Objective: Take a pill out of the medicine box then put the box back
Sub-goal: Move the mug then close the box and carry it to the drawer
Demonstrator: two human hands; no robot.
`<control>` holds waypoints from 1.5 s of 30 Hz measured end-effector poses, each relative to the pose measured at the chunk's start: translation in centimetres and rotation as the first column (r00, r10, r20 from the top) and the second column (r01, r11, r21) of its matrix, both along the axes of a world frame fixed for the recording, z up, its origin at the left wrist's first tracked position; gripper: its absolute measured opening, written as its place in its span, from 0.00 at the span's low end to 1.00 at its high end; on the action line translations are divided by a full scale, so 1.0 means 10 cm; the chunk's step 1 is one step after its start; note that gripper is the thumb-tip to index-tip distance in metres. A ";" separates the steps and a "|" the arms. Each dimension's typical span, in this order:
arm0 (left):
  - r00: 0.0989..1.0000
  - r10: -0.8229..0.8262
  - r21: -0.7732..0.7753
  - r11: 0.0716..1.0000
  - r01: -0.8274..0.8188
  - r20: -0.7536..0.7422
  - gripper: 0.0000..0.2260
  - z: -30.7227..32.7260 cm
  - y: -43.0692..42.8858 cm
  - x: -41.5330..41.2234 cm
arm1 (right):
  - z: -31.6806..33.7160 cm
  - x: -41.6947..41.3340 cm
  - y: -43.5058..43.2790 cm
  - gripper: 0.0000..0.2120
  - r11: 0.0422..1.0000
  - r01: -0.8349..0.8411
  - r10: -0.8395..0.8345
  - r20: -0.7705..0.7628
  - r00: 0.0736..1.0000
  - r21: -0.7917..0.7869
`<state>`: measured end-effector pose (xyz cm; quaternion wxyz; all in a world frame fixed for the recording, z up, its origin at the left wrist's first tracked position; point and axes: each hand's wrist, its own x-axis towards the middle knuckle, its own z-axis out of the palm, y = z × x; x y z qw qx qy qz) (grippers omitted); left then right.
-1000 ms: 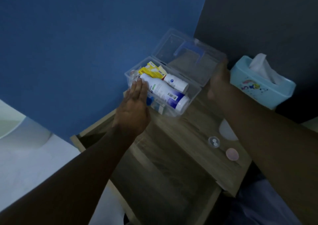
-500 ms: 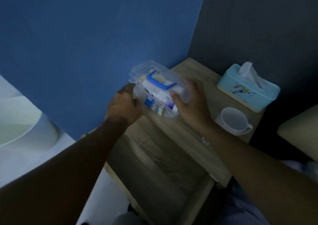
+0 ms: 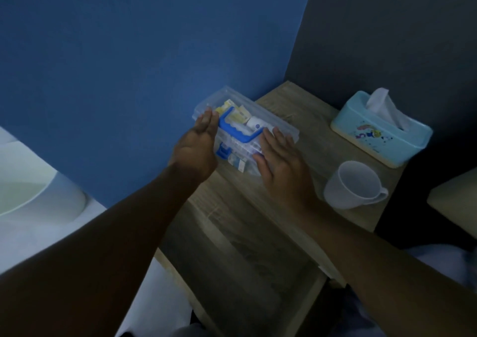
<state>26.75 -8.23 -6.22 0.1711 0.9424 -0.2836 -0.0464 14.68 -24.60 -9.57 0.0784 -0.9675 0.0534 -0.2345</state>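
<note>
The clear plastic medicine box (image 3: 280, 124) stands closed on the wooden bedside table (image 3: 240, 236), close to the blue wall. Its blue handle (image 3: 238, 130) lies flat on the lid, and bottles and yellow packets show through the plastic. My left hand (image 3: 197, 147) presses flat against the box's left end with straight fingers. My right hand (image 3: 281, 167) lies flat against its right end and front corner. The box sits squeezed between both palms. No pill is visible.
A white mug (image 3: 353, 184) stands just right of my right hand. Behind it, a light blue tissue box (image 3: 382, 140) sits against the dark wall. White bedding (image 3: 31, 189) lies left of the table, and a pale cushion edge (image 3: 454, 202) is at the far right.
The box's lid went from open to closed. Both hands moved the box back and left toward the blue wall, and they have opened from a grip to flat palms on its ends.
</note>
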 end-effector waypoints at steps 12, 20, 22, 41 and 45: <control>0.968 -0.040 -0.367 0.929 -0.056 -0.249 0.46 -0.34 0.15 -0.16 | 0.43 0.17 -0.08 0.28 0.996 0.072 -0.063 -0.167 0.984 0.050; 0.884 0.219 -0.309 0.879 -0.363 -0.414 0.22 -0.52 -0.07 -0.10 | 0.17 0.13 -0.17 0.37 0.990 0.074 -0.042 -0.242 0.969 0.124; 0.908 0.235 -0.366 0.857 -0.362 -0.348 0.21 -0.51 -0.06 -0.12 | 0.15 0.13 -0.18 0.37 0.988 0.071 -0.042 -0.209 0.977 0.134; 0.933 0.189 -0.565 0.753 -0.337 -0.305 0.20 -0.51 -0.31 -0.60 | 0.18 0.07 -0.27 0.33 0.963 -0.047 0.104 -0.204 0.973 0.267; 0.935 0.149 -0.486 0.822 -0.298 -0.322 0.28 -0.55 -0.33 -0.71 | 0.19 0.07 -0.30 0.33 0.958 -0.064 0.133 -0.235 0.963 0.281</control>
